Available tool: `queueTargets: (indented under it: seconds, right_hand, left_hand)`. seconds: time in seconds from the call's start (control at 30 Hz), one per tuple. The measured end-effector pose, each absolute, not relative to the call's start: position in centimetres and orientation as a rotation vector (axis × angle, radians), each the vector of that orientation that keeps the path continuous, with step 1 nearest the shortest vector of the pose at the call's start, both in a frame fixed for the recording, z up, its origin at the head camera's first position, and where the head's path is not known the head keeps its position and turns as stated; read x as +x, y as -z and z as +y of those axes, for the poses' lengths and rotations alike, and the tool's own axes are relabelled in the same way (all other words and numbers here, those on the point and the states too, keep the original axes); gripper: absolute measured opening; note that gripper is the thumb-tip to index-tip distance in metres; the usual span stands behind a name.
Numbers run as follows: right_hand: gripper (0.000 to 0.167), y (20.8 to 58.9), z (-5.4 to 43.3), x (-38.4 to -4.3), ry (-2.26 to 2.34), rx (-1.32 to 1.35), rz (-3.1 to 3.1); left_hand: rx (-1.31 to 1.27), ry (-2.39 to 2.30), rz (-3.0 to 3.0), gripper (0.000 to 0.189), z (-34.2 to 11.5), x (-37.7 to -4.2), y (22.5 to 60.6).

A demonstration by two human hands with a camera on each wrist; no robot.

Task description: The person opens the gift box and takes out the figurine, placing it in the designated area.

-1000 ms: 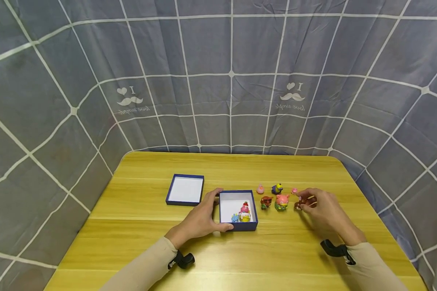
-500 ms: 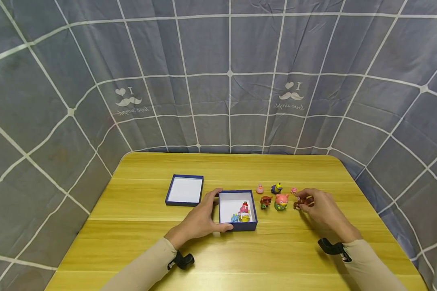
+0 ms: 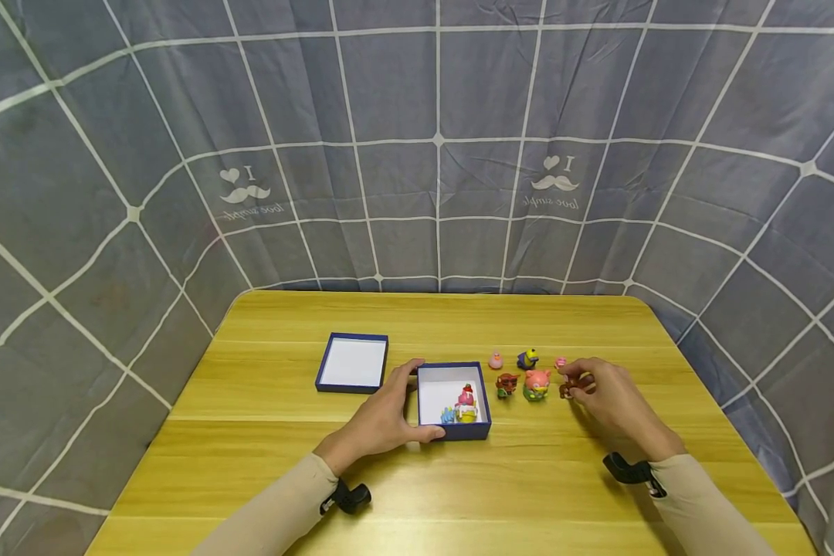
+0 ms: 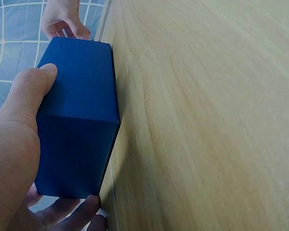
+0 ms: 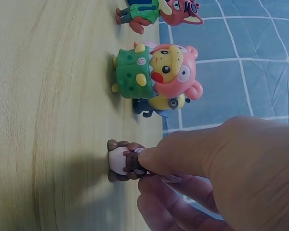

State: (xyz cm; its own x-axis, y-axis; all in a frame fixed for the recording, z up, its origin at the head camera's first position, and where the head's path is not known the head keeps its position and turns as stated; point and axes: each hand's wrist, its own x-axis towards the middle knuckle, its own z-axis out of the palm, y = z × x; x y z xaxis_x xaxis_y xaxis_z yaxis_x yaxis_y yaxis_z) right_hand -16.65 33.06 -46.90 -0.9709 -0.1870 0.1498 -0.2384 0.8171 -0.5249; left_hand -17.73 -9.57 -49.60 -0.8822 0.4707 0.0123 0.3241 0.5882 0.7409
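Note:
My left hand (image 3: 382, 421) grips the open blue box (image 3: 467, 433) at its left side, the thumb on the near wall and the fingers round the far corner. Inside the white-lined box are a pink-and-yellow figurine with a red top (image 3: 466, 407) and a small blue figurine (image 3: 448, 415). To the right, my right hand (image 3: 615, 398) pinches a small brown figurine with a white belly (image 5: 117, 160) by its upper part. It is upright, its feet at the tabletop; thumb and fingers hide part of its head.
Between box and right hand stand a pink-hooded figurine in green (image 3: 537, 384), a reddish-brown fox-like figurine (image 3: 506, 385), a yellow-and-dark-blue figurine (image 3: 527, 360) and a pink one (image 3: 496, 361). A tiny pink figurine (image 3: 561, 363) is by my right fingers. The blue-rimmed lid (image 3: 353, 363) lies left.
My right forearm and wrist have shifted slightly left, with the fingers staying at the brown figurine. The left hand and the box stay in place.

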Motion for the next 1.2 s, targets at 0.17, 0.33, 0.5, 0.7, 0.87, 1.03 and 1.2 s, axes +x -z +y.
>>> queueTargets:
  seconds: [0.17,0.33,0.5,0.7,0.87,1.03,1.2]
  right_hand:
    - [0.028,46.96,33.12,-16.61,-0.869,0.361,-2.899]
    - [0.033,46.95,33.17,-16.44,-0.884,0.351,-2.903]
    - [0.035,46.87,33.32,-16.40,-0.864,0.346,-2.903]
    - [0.036,46.80,33.20,-16.22,-0.830,0.328,-2.901]
    - [0.036,46.70,33.15,-16.08,-0.790,0.326,-2.892]
    - [0.037,46.66,33.15,-16.05,-0.755,0.327,-2.882]
    - [0.038,46.52,33.10,-16.04,-0.735,0.333,-2.866]
  left_hand:
    - [0.672,-1.163,2.638,0.126,-9.56,-17.75,49.73]
    - [0.676,-1.158,2.644,0.126,-9.55,-17.80,49.92]
    - [0.674,-1.156,2.645,0.126,-9.54,-17.82,49.97]
    - [0.673,-1.158,2.645,0.126,-9.51,-17.76,49.92]
    - [0.667,-1.157,2.643,0.126,-9.50,-17.71,49.92]
    - [0.672,-1.164,2.643,0.126,-9.48,-17.81,50.00]
    - [0.675,-1.165,2.643,0.126,-9.41,-17.89,50.00]
